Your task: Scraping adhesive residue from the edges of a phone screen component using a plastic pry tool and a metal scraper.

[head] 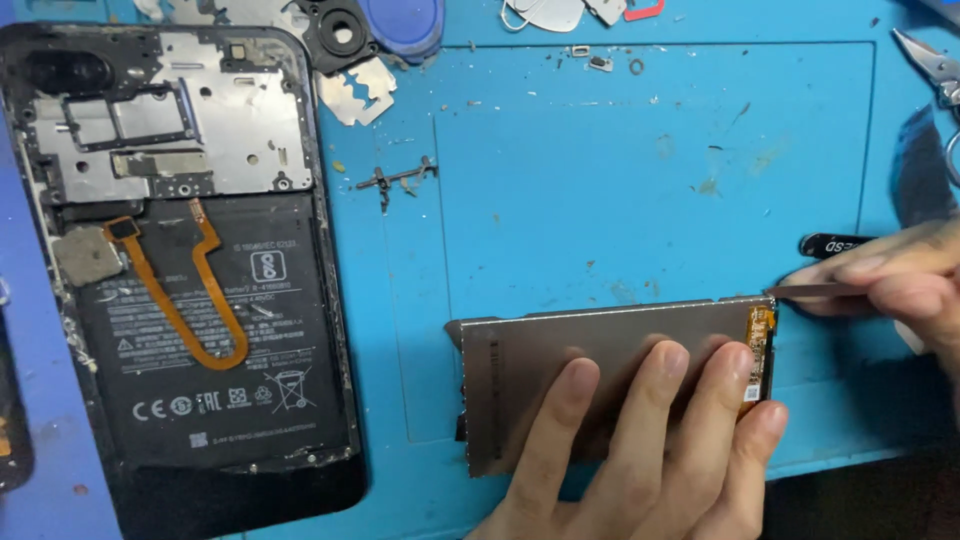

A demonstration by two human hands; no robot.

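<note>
Display panel [580, 345] lies flat on the blue mat [620, 170], near-centre of the surface, long side running left to right. Its upward face is dull grey-brown metal with a matte sheen; edges look thin and slightly rough at the left end. At its right end sits a small orange flex connector [761, 340] with a tiny white label below it. Left hand [650, 450] comes in from the near edge, four fingers [563, 400] spread flat on the panel, pressing it down. Right hand [890, 285] enters from the right, fingers closed around a thin flat tool [815, 291] whose tip meets the panel's far-right corner, just beside the connector. Left of the panel, well apart, an opened phone body [190, 270] lies back-up: black battery [215, 350], orange ribbon cable [190, 300] looped across it, silver shield plates [200, 120] at the far end. Small metal parts [395, 180] and specks are scattered on the mat beyond the panel; scissors [935, 70] at far right.
</note>
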